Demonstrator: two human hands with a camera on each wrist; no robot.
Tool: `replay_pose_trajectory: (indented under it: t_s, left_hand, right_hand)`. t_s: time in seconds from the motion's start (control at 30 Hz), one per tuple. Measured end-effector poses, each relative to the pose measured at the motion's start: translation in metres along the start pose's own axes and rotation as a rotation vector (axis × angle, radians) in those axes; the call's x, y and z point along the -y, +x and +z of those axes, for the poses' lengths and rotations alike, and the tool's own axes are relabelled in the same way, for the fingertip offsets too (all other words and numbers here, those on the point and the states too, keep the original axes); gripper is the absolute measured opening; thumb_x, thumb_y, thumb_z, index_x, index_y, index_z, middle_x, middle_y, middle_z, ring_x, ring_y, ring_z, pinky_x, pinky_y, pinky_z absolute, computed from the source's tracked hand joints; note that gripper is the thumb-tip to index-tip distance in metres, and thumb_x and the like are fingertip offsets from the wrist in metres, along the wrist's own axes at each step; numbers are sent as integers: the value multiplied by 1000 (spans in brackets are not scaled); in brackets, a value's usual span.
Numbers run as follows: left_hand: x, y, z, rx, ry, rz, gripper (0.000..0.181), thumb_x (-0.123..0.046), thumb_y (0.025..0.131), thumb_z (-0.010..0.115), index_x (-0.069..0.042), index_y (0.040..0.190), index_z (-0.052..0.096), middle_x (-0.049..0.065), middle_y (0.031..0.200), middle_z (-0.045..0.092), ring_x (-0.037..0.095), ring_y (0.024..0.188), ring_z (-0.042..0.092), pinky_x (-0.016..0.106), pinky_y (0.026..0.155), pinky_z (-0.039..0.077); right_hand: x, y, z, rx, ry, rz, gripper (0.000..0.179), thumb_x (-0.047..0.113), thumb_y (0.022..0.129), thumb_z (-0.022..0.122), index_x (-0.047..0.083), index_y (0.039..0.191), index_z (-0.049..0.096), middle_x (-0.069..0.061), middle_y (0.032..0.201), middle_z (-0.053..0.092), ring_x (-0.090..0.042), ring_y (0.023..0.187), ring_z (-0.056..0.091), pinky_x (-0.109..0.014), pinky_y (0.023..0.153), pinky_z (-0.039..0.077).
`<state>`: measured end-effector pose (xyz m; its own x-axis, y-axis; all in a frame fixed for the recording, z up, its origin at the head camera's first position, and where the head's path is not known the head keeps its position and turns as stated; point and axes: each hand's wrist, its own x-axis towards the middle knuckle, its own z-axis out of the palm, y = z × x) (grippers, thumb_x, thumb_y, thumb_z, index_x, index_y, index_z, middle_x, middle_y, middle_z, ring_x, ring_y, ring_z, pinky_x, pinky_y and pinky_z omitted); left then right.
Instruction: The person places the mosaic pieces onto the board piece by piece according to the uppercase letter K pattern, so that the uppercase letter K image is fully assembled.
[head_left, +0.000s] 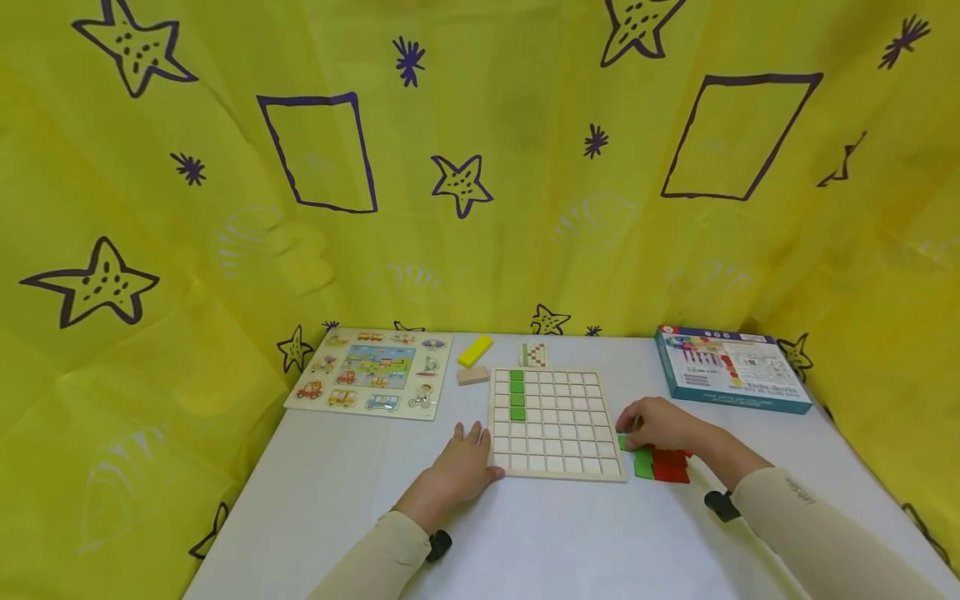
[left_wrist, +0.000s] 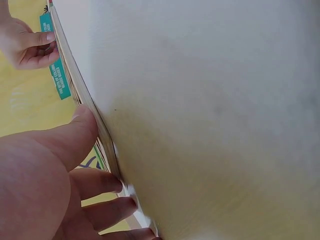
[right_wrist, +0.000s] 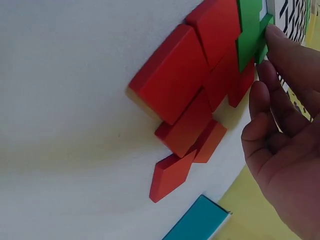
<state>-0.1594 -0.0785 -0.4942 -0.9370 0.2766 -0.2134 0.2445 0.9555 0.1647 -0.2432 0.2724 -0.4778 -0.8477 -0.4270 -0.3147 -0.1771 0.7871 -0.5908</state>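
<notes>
A wooden grid board (head_left: 558,430) lies flat on the white table, with several green tiles (head_left: 517,399) in one column near its upper left. My left hand (head_left: 461,467) rests at the board's lower left corner, fingers spread along the side edge and thumb at the front edge. Right of the board, my right hand (head_left: 660,423) pinches a green tile (right_wrist: 262,42) between thumb and fingers. Beside it lie another green tile (head_left: 643,463) and a cluster of red tiles (right_wrist: 172,72), some overlapping one another.
Behind the board lies a small pattern card (head_left: 534,355). A yellow block (head_left: 475,351) and a plain wooden block (head_left: 472,377) sit at its upper left. A picture puzzle (head_left: 442,367) is at the back left, a teal-sided box (head_left: 738,367) at the back right. Yellow curtain (head_left: 510,267) surrounds the table.
</notes>
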Motion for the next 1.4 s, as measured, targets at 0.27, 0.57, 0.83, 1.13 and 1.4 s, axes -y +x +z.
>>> replay_pose_trajectory:
  t_s: [0.27,0.57,0.83,1.13,1.4]
  left_hand:
    - [-1,-1,-1,-3,-5,-5,74,-47,98,60,4,149,43,21,157,36,46,145,28,48,117,32]
    - [0,0,0,1,10,8,74,-47,98,60,4,149,43,22,157,37,47,144,29,49,116,33]
    - [1,1,0,-2,-2,2,74,-47,98,60,4,149,43,22,157,36,47,145,29,49,116,34]
    - [1,0,-1,-2,5,9,73,-47,99,59,4,149,43,22,157,37,47,145,29,49,116,33]
    - [1,0,-3,-5,4,17,74,-48,99,59,4,149,43,22,156,37,48,144,30,50,116,33]
  right_hand:
    - [6,1,0,39,-8,-6,17,6,85,80,12,99,71,-3,86,58,-22,86,53,-34,75,48]
    - [20,4,-10,6,-34,-37,18,3,84,80,11,95,69,-2,86,60,-21,85,54,-32,73,51]
    - [60,27,-22,-58,-6,-160,12,2,87,77,4,98,71,-1,86,65,-21,84,57,-31,74,52]
    - [100,64,15,-43,45,-281,11,2,87,77,8,95,73,1,87,67,-17,82,58,-29,74,52]
    - [122,81,41,-6,58,-371,12,0,87,76,5,98,75,-3,90,70,-13,82,60,-28,75,54]
